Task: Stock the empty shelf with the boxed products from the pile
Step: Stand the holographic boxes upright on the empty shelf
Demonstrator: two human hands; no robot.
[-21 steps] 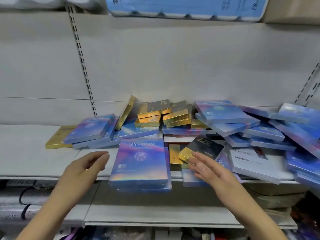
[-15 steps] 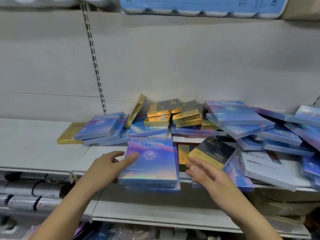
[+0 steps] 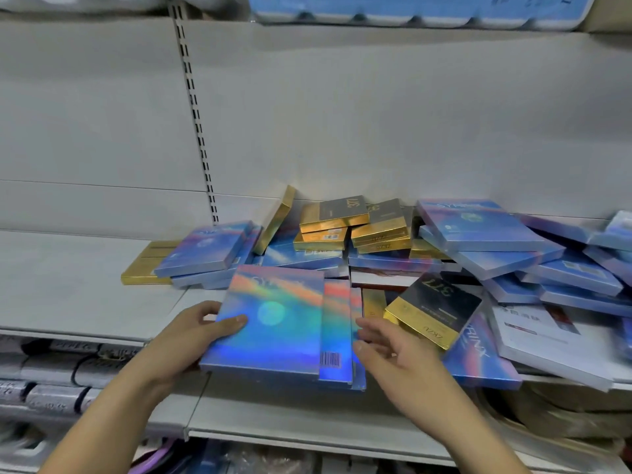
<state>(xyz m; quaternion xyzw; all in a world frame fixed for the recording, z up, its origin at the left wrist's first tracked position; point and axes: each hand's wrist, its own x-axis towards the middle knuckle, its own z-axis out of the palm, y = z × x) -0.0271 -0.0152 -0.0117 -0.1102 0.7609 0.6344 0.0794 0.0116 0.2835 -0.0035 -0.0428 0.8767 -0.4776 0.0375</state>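
A shiny blue holographic box (image 3: 273, 330) lies at the shelf's front edge on top of two similar boxes, its front corner past the edge. My left hand (image 3: 184, 340) grips its left side, thumb on top and fingers underneath. My right hand (image 3: 393, 357) touches the right edge of that small stack with loosely bent fingers and holds nothing. Behind and to the right spreads the pile: blue boxes (image 3: 478, 227), gold boxes (image 3: 335, 217) and a black-and-gold box (image 3: 434, 306) just beyond my right fingers. The left part of the white shelf (image 3: 68, 285) is bare.
A white flat box (image 3: 554, 340) overhangs the shelf edge at the right. A slotted upright strip (image 3: 195, 114) runs down the back wall. Blue wrapped packs (image 3: 410, 8) sit on the shelf above. A lower shelf (image 3: 307, 422) juts out beneath my hands.
My left hand moved right and took hold of the blue box's left side. My right hand shifted from the black-and-gold box to the stack's right edge. The box now looks tilted up.
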